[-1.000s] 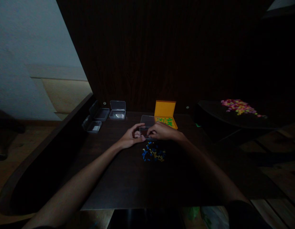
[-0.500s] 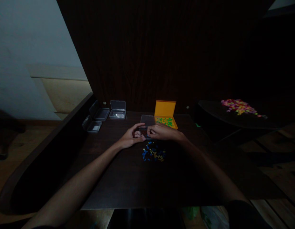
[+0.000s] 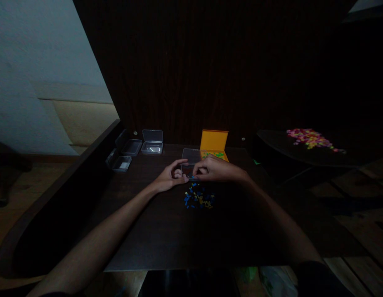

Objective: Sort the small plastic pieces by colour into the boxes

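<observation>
A small clear plastic box [image 3: 187,170] stands with its lid raised at the middle of the table. My left hand [image 3: 169,177] grips its left side, thumb at the front and index finger stretched along the back. Over the box's right part, my right hand [image 3: 210,170] has its fingertips pinched on a small blue piece [image 3: 193,177]. A loose pile of tiny blue and yellow pieces [image 3: 199,197] lies just in front of the box. Behind my right hand is an orange box [image 3: 214,141] with its lid up and green pieces inside, partly hidden by the hand.
Several clear boxes with raised lids, one of them a box [image 3: 152,147] by the back panel, stand at the back left. A heap of pink and yellow bits [image 3: 312,138] lies on a dark surface to the right. A raised side panel [image 3: 64,198] borders the table's left.
My right hand has shifted slightly right and toward me, and the blue piece now shows at its fingertips. My left hand has stayed on the clear box.
</observation>
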A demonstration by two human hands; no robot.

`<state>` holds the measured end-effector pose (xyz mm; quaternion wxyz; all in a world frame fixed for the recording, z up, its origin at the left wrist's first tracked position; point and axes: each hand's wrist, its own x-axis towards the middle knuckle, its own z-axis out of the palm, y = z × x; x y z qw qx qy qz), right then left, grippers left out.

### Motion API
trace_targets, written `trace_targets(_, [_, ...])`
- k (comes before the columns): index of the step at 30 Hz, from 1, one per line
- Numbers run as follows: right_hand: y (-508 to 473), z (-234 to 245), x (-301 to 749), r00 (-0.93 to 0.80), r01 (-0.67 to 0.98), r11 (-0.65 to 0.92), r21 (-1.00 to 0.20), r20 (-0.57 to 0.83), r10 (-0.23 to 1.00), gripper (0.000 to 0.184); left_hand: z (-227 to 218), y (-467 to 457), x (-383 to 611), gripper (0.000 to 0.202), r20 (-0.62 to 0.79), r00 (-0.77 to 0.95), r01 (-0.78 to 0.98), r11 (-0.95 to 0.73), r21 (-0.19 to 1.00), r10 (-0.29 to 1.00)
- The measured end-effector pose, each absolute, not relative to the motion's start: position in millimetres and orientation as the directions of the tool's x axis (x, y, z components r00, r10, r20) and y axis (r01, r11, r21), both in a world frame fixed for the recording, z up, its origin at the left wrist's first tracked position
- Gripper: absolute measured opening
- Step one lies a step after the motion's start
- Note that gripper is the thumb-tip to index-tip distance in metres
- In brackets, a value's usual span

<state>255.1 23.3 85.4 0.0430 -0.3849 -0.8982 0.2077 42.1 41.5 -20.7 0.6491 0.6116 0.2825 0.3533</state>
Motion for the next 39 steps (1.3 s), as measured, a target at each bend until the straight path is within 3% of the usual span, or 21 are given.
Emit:
trace_targets(5, [3, 76, 231, -0.833, 0.546, 0.751, -0.370, -0.148, 0.533, 0.014, -21, 43, 42, 0.076, 0.092, 0.584, -0.146, -0.007, 0.989, 0.806])
trace_targets(9, [-5, 53, 214, -0.829, 0.559, 0.798, -0.225, -0.185, 0.528, 0.013, -21, 43, 41, 0.075, 0.094, 0.590, -0.130, -0.020, 0.991, 0.802])
trace_targets(13, [-3, 51, 214, -0.832, 0.554, 0.802, -0.223, -0.196, 0.519, 0.013, -22, 43, 41, 0.076, 0.092, 0.594, -0.123, -0.022, 0.992, 0.799])
trace_targets(18, [9, 73, 231, -0.764, 0.631, 0.718, -0.295, -0.074, 0.641, 0.017, -24, 44, 42, 0.077, 0.092, 0.585, -0.118, -0.027, 0.993, 0.806])
trace_targets(22, [22, 73, 242, -0.641, 0.746, 0.614, -0.257, -0.029, 0.767, 0.019, -25, 44, 42, 0.079, 0.084, 0.598, -0.104, -0.027, 0.994, 0.797])
trace_targets(31, [36, 50, 245, -0.676, 0.689, 0.616, -0.382, -0.032, 0.736, 0.020, -25, 44, 42, 0.080, 0.097, 0.608, -0.068, -0.069, 0.995, 0.788])
trace_targets(39, [40, 46, 246, -0.636, 0.732, 0.580, -0.357, -0.054, 0.770, 0.018, -23, 43, 42, 0.080, 0.092, 0.618, -0.085, -0.050, 0.995, 0.781])
